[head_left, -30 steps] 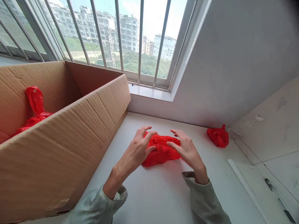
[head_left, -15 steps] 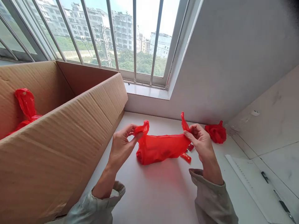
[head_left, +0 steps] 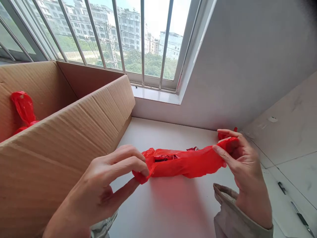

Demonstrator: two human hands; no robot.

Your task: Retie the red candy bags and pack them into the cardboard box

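Note:
A red plastic bag [head_left: 190, 163] is stretched sideways between my two hands, just above the white table. My left hand [head_left: 111, 178] pinches its left end, fingers closed on the plastic. At the other end my right hand [head_left: 244, 162] grips a handle of the bag between thumb and fingers. Through the bag's opening, dark red printed packets [head_left: 165, 158] show inside. Another small red packet [head_left: 192, 149] peeks out behind the bag, mostly hidden by it.
A tall cardboard box [head_left: 81, 132] stands on the left with a red bag [head_left: 23, 107] inside. Behind my right hand is another red bundle [head_left: 223, 133]. A pen [head_left: 302, 218] and a black cap [head_left: 281, 187] lie at the right. A barred window [head_left: 128, 43] is ahead.
My hands have moved apart and nearer to me, pulling the bag wider. Its opening now shows the packets inside. My right hand now covers part of the red bundle behind it.

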